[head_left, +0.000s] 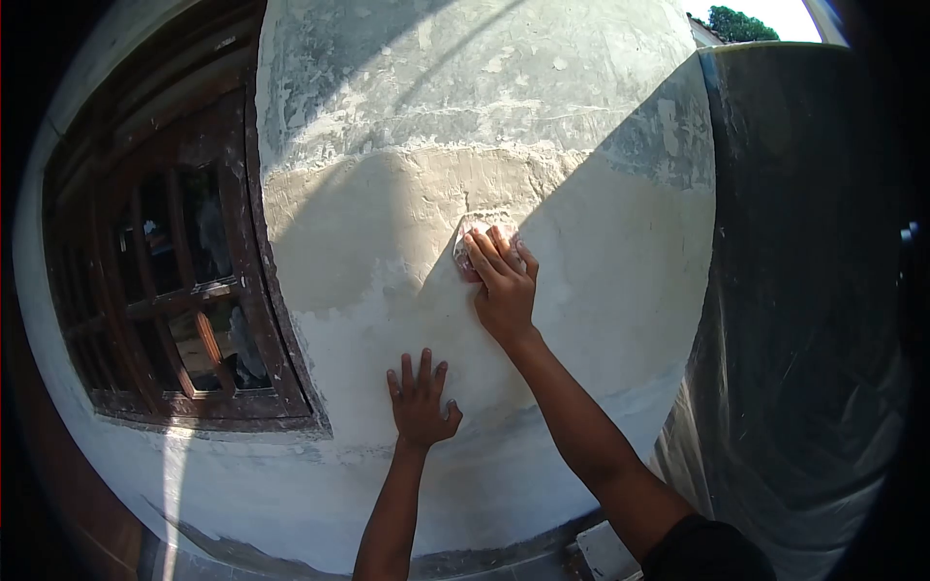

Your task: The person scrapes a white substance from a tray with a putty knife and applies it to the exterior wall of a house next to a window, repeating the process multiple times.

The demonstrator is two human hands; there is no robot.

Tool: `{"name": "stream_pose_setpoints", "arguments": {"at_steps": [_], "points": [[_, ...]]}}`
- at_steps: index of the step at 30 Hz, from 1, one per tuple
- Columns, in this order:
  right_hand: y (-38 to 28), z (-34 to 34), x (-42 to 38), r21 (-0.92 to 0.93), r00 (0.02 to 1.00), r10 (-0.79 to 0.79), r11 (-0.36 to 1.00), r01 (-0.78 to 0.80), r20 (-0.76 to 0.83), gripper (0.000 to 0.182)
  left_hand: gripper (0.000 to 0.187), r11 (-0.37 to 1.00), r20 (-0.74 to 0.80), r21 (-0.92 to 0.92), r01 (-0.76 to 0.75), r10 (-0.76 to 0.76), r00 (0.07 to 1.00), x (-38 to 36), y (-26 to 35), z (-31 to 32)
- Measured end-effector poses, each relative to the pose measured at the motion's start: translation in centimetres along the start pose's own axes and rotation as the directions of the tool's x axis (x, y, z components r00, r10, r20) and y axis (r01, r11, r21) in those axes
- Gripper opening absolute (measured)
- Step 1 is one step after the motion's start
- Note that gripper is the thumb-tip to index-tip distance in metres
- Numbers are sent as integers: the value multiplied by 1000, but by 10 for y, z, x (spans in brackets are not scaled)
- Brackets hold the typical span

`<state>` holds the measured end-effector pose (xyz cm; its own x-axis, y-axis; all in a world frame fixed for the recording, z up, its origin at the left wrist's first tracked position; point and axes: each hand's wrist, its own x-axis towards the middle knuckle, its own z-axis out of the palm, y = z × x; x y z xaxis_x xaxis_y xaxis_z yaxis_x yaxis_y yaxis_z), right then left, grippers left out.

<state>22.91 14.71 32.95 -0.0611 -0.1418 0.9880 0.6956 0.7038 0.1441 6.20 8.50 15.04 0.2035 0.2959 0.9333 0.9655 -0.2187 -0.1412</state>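
Observation:
My right hand (504, 290) presses a pale, pinkish pad (463, 259) flat against the plastered wall (349, 232). Its fingers lie over the pad and cover much of it, so I cannot make out whether it is sandpaper or a sponge. The pad sits just below a rough, ridged band of cream-coloured plaster, where sunlight and shadow meet. Lower down and to the left, my left hand (418, 402) rests on smoother, whitish plaster with its fingers spread and nothing in it.
A dark wooden window (160, 290) with several panes is set in the wall at the left. Dark plastic sheeting (799, 290) hangs at the right, beyond the wall's edge. A whitish box-like object (608, 554) stands low at the bottom, near my right arm.

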Motion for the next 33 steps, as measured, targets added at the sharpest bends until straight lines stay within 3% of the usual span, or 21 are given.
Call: {"name": "stream_pose_setpoints", "arguments": {"at_steps": [3,6,11,13,16,19,24,25,29,33], "points": [[-21,-26,-75,72,988,30,997,-42,154,57,72,999,36,-17,29,-28,999,-6,4,-4],[-21,-49,-83,140,989,-16,990,-5,150,58,73,999,80,27,20,-22,997,-4,3,-6],[17,-51,56,63,983,-86,993,98,-161,56,79,996,34,85,20,-23,999,-6,2,6],[42,-33,92,5,983,-88,996,90,-163,54,77,996,37,88,26,-29,999,-7,2,7],[56,-15,71,-37,993,-74,997,71,-93,55,74,995,35,101,18,-22,999,-11,2,9],[52,-21,-3,26,1000,12,1000,-11,-21,56,71,991,2,134,16,-17,1000,-14,1,14],[41,-68,-81,51,983,-34,998,25,182,53,68,989,-29,148,16,-12,1000,-16,5,16],[42,-72,-66,104,991,-20,995,6,129,53,67,987,-37,159,19,-14,999,-15,5,17],[61,-69,43,-30,992,-75,997,72,-106,54,63,985,-38,171,29,-22,999,-15,5,18],[71,-20,55,-90,994,5,996,-15,-113,59,61,977,-50,214,27,-16,999,-14,5,19]]}}
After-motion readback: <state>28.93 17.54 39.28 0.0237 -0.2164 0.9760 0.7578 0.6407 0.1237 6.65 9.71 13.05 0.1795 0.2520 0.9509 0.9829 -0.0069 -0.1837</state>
